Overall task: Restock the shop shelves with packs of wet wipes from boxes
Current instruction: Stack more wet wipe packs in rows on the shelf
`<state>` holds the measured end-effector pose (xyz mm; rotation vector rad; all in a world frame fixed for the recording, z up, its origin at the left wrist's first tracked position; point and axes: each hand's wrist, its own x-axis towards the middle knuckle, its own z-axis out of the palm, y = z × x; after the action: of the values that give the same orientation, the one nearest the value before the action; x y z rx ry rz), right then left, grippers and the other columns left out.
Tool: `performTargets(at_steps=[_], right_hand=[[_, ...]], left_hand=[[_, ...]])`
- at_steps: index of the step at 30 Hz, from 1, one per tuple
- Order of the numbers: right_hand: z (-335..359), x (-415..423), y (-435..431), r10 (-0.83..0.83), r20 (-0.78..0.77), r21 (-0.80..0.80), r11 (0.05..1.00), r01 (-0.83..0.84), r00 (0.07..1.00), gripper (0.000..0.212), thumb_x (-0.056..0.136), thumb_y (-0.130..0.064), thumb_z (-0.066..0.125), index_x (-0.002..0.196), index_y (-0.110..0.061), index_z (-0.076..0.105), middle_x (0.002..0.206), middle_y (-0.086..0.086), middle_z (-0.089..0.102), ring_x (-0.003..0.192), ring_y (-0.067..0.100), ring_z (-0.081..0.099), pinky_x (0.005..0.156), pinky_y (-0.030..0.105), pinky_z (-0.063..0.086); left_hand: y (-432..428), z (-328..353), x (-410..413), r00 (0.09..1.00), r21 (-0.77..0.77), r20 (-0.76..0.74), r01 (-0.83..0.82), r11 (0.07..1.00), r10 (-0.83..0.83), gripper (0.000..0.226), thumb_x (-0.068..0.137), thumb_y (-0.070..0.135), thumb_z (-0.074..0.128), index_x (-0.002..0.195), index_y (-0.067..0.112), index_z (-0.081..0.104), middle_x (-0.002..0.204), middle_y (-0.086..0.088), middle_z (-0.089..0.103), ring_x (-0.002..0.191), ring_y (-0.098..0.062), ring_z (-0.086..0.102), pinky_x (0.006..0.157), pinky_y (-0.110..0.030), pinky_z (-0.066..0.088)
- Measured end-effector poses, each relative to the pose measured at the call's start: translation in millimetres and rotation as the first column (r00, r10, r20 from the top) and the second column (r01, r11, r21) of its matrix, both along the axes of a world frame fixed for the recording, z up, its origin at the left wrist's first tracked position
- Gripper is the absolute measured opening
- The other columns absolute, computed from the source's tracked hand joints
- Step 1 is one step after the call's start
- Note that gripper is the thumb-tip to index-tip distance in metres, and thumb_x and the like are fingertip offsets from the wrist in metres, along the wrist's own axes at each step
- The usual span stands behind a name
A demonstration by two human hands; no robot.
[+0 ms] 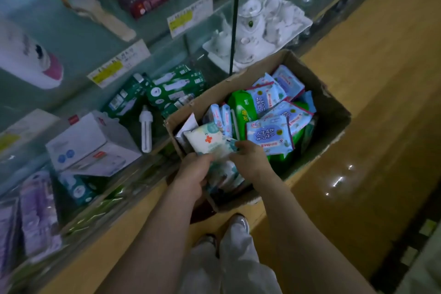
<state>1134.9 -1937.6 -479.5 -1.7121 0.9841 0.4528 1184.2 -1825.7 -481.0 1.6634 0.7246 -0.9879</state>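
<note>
An open cardboard box (335, 112) is seen from above, set on a wooden ledge (386, 59) right beside the glass shelves (71, 40), presumably so that stock can be passed across with a short reach. The box is filled with wet wipes lying loosely at all angles: blue packs (269, 137) towards the right and a green pack (242, 110) standing on edge between them. At the near left corner of the box a white pack (208, 139) marked with a red cross is held just above the others by both hands. The left hand (193, 170) is curled round its lower end, and the right hand (249, 159) is closed over its right edge with the fingertips pinching the wrapper. Further pale packs seem to be gathered beneath it, though their number cannot be told. Two hands are probably used because the soft wrapper would sag or slip from one. On the shelves alongside, green bulb boxes (176, 89), a loose lamp bulb (146, 131) and a white carton (93, 143) are laid out, with a white tea set (267, 24) further back. No wipes are visible on the shelves, so the restocking is judged to be at an early stage.
</note>
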Motion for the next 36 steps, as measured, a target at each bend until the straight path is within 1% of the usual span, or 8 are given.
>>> performTargets(at_steps=[4, 7, 9, 14, 18, 26, 30, 36], right_hand=[[-24, 9, 1, -0.034, -0.040, 0.041, 0.999, 0.035, 0.999, 0.048, 0.091, -0.014, 0.057, 0.138, -0.008, 0.047, 0.122, 0.016, 0.058, 0.102, 0.033, 0.060, 0.078, 0.038, 0.049], [-32, 12, 0, -0.080, -0.058, 0.090, 0.992, 0.085, 0.995, 0.040, 0.085, -0.009, 0.064, 0.123, 0.001, 0.059, 0.103, 0.014, 0.060, 0.094, 0.028, 0.059, 0.088, 0.039, 0.052], [-36, 16, 1, -0.120, -0.054, 0.106, 0.986, 0.125, 0.991, 0.043, 0.082, -0.009, 0.068, 0.124, 0.000, 0.060, 0.112, 0.015, 0.062, 0.103, 0.030, 0.061, 0.094, 0.043, 0.051], [-37, 17, 2, -0.126, 0.006, 0.156, 0.980, 0.124, 0.992, 0.051, 0.085, -0.009, 0.067, 0.133, -0.004, 0.051, 0.124, 0.011, 0.059, 0.115, 0.027, 0.058, 0.099, 0.035, 0.048], [-44, 5, 9, -0.017, -0.037, 0.087, 0.996, 0.020, 0.999, 0.035, 0.084, -0.020, 0.069, 0.115, -0.005, 0.063, 0.106, 0.007, 0.067, 0.109, 0.025, 0.062, 0.090, 0.030, 0.050], [-53, 9, 32, 0.234, -0.130, 0.002, 0.972, -0.236, 0.963, 0.043, 0.092, -0.037, 0.057, 0.132, -0.022, 0.054, 0.122, 0.010, 0.060, 0.111, 0.028, 0.057, 0.091, 0.038, 0.048], [-46, 0, 29, 0.099, -0.106, -0.058, 0.993, -0.106, 0.989, 0.032, 0.090, -0.031, 0.057, 0.116, -0.014, 0.064, 0.109, 0.014, 0.065, 0.101, 0.032, 0.060, 0.082, 0.036, 0.049], [-16, -25, 28, -0.302, 0.062, -0.035, 0.952, 0.304, 0.951, 0.032, 0.090, -0.026, 0.055, 0.117, -0.009, 0.056, 0.094, 0.006, 0.060, 0.089, 0.026, 0.059, 0.075, 0.039, 0.050]], left_hand=[[0, -16, 8, 0.996, 0.000, -0.032, -0.089, 0.996, 0.089, 0.019, 0.092, 0.015, 0.058, 0.111, 0.014, 0.055, 0.099, -0.002, 0.060, 0.078, -0.015, 0.055, 0.058, -0.027, 0.040], [-2, -30, 14, 0.995, 0.007, -0.036, -0.097, 0.995, 0.097, 0.036, 0.091, 0.022, 0.060, 0.125, 0.014, 0.054, 0.123, -0.007, 0.060, 0.102, -0.024, 0.058, 0.060, -0.029, 0.041], [-6, -34, 16, 0.992, 0.032, -0.029, -0.119, 0.992, 0.120, 0.044, 0.088, 0.027, 0.065, 0.129, 0.016, 0.052, 0.124, -0.008, 0.059, 0.107, -0.027, 0.058, 0.059, -0.032, 0.044], [-15, -36, 24, 0.990, 0.059, 0.021, -0.144, 0.988, 0.143, 0.043, 0.088, 0.026, 0.065, 0.127, 0.013, 0.052, 0.104, -0.007, 0.062, 0.072, -0.016, 0.056, 0.049, -0.029, 0.043], [-9, -35, 37, 0.966, 0.073, 0.189, -0.195, 0.978, 0.179, 0.046, 0.089, 0.026, 0.063, 0.131, 0.015, 0.049, 0.121, -0.006, 0.061, 0.084, -0.020, 0.062, 0.041, -0.023, 0.048], [6, -37, 24, 0.942, 0.131, 0.313, -0.166, 0.977, 0.118, 0.041, 0.091, 0.015, 0.060, 0.130, 0.007, 0.050, 0.125, -0.013, 0.060, 0.102, -0.030, 0.063, 0.073, -0.038, 0.058], [9, -29, 17, 0.925, 0.164, 0.370, -0.154, 0.974, 0.084, 0.039, 0.090, 0.019, 0.058, 0.128, 0.012, 0.052, 0.121, -0.009, 0.061, 0.101, -0.029, 0.063, 0.086, -0.046, 0.056], [16, -7, 0, 0.916, 0.107, 0.386, -0.159, 0.982, 0.106, 0.038, 0.094, 0.014, 0.054, 0.132, 0.011, 0.052, 0.125, -0.013, 0.060, 0.095, -0.026, 0.061, 0.075, -0.036, 0.055]])
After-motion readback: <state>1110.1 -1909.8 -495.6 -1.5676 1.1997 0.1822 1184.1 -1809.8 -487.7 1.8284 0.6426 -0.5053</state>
